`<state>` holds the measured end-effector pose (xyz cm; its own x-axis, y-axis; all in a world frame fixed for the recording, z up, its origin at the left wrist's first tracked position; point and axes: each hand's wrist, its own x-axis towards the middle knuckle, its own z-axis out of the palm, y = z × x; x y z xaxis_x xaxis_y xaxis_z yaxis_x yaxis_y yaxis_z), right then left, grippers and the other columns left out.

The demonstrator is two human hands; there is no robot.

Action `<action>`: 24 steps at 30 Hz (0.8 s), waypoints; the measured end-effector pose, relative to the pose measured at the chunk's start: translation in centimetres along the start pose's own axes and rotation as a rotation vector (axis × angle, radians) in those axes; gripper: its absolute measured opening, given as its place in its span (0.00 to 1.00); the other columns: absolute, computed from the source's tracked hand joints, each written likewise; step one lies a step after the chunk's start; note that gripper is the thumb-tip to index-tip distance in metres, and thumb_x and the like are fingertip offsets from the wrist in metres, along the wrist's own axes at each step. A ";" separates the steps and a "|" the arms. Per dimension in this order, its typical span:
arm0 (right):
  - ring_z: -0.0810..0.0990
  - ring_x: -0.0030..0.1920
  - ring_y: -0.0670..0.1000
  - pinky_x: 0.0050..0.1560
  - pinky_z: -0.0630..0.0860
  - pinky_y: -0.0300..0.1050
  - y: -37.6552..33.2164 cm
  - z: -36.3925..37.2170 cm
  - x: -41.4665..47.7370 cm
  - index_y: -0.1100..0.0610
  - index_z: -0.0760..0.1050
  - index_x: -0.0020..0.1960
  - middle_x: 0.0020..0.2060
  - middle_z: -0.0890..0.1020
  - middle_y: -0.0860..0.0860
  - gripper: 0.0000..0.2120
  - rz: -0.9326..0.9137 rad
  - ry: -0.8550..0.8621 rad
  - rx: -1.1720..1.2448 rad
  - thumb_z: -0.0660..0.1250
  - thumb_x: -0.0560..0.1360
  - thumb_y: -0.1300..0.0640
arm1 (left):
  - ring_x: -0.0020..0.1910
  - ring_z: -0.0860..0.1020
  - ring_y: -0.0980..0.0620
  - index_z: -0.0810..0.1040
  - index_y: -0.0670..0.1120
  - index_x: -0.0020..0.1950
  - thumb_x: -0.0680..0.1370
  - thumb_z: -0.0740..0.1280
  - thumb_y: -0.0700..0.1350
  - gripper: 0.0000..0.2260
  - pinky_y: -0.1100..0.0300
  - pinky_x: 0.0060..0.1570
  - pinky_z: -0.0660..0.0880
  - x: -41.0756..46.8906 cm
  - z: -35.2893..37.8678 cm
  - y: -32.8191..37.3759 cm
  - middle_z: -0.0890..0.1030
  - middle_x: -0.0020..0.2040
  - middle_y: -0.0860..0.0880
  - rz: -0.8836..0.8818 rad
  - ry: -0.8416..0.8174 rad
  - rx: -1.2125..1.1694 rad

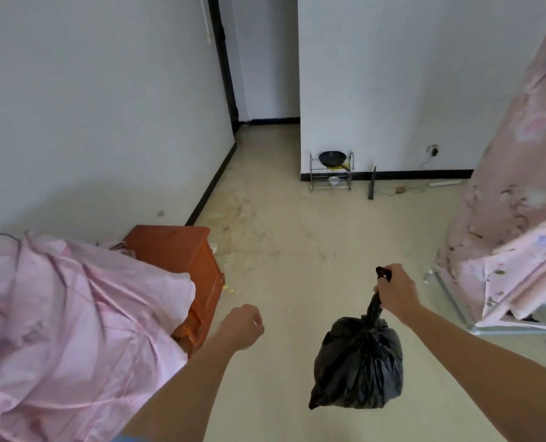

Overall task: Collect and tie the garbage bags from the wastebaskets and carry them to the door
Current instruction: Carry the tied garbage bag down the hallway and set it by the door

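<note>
A black garbage bag [359, 365] hangs above the pale floor, its neck twisted and tied. My right hand [396, 293] grips the neck at the top, and a short black tail sticks out above the fist. My left hand [244, 325] is held out in front of me at centre, curled into a loose fist with nothing in it. No wastebasket is in view.
A bed with pink bedding [64, 320] fills the left, next to an orange wooden nightstand [182, 256]. A pink fabric wardrobe [514, 193] stands on the right. Ahead, a metal rack with a black pan [331, 170] sits by the wall, and a corridor [265, 132] opens beyond.
</note>
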<state>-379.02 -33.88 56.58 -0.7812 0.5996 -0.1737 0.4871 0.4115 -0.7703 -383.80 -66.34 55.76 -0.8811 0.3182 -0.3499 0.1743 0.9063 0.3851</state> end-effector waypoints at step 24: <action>0.81 0.42 0.57 0.42 0.76 0.47 -30.1 26.9 67.4 0.59 0.76 0.51 0.42 0.83 0.57 0.08 -0.187 -0.382 -0.348 0.58 0.79 0.60 | 0.56 0.76 0.48 0.75 0.51 0.51 0.77 0.62 0.49 0.05 0.54 0.56 0.75 66.6 -25.1 -5.3 0.78 0.59 0.49 -0.259 -0.078 -0.080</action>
<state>-456.86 -24.32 51.52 -0.9214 0.2291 -0.3139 0.3762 0.7286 -0.5724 -454.47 -56.97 51.79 -0.8547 0.1016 -0.5092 -0.0905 0.9365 0.3388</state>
